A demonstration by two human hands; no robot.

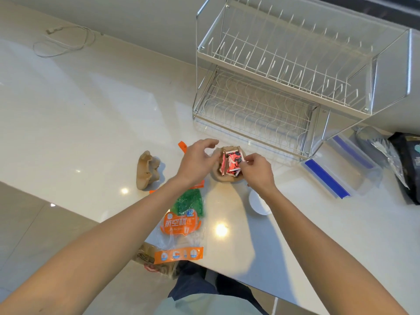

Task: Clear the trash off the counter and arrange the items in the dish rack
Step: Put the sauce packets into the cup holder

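A crumpled brown paper tray (227, 176) sits on the white counter (91, 110) in front of the two-tier wire dish rack (272, 87), which holds nothing. Red and white sauce packets (231, 164) stand inside the tray. My right hand (256, 169) pinches the packets from the right. My left hand (200, 158) curls around the tray's left rim, fingers partly apart. A second crumpled brown paper tray (146, 170) lies to the left. A small white bowl (258, 202) sits under my right wrist, partly hidden.
An orange and green plastic cup bag (184, 226) lies near the counter's front edge, over a brown paper bag (154, 260). Clear containers with blue lids (336, 173) and dark foil bags (406, 164) are at the right. A white cable (63, 42) lies far left.
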